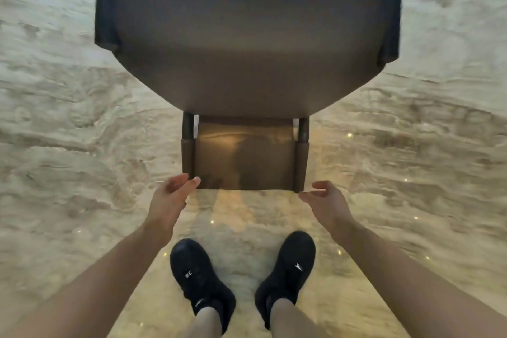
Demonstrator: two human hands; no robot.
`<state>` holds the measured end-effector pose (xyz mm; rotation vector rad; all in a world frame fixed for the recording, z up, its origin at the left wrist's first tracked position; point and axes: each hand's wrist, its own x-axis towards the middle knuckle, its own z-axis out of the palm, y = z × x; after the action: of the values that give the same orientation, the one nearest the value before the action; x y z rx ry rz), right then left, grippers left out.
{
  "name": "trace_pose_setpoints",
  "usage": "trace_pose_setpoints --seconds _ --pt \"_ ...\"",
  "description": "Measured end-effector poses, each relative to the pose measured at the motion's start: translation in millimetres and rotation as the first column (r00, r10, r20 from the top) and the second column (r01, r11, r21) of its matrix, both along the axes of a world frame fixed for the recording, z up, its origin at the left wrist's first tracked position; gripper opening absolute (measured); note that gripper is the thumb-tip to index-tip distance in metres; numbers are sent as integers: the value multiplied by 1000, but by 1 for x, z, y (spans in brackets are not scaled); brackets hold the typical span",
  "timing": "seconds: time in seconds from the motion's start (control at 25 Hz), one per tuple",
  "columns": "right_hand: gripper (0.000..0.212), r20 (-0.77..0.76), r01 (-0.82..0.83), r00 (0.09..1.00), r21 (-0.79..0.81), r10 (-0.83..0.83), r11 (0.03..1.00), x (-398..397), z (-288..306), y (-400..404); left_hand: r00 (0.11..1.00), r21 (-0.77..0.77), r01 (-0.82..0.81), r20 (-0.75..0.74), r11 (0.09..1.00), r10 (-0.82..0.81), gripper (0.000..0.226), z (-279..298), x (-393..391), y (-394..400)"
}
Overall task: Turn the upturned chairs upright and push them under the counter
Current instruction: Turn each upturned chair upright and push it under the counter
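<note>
A brown chair (247,57) is standing upright, filling the upper centre of the frame, its backrest (245,162) lying nearest the viewer. The left hand (172,197) and right hand (323,202) are hovering at the backrest's lower corners, fingers loosely spread, gripping nothing. Black shoes (201,280) are standing on the beige marbled floor (68,145) below.

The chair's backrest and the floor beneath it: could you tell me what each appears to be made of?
Backrest: probably smooth leather or vinyl, brown with a soft sheen, judging by the light glare on it. Floor: seemingly polished stone or marble-look tile, beige and veined, mirroring small lights.
</note>
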<state>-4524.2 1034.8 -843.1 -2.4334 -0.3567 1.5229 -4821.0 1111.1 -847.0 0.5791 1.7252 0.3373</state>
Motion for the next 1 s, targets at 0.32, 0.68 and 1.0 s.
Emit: trace_pose_setpoints --seconds 0.32,0.68,1.0 --pt "42 228 -40 973 241 -17 970 26 -219 16 985 148 -2 -168 989 27 71 -220 -23 41" --pt "27 479 -233 874 254 87 939 20 -260 6 934 157 229 -312 961 -172 34 -252 -46 51" --pt "30 404 -172 909 150 99 974 33 -79 17 946 117 107 -316 987 -65 40 -84 -27 46"
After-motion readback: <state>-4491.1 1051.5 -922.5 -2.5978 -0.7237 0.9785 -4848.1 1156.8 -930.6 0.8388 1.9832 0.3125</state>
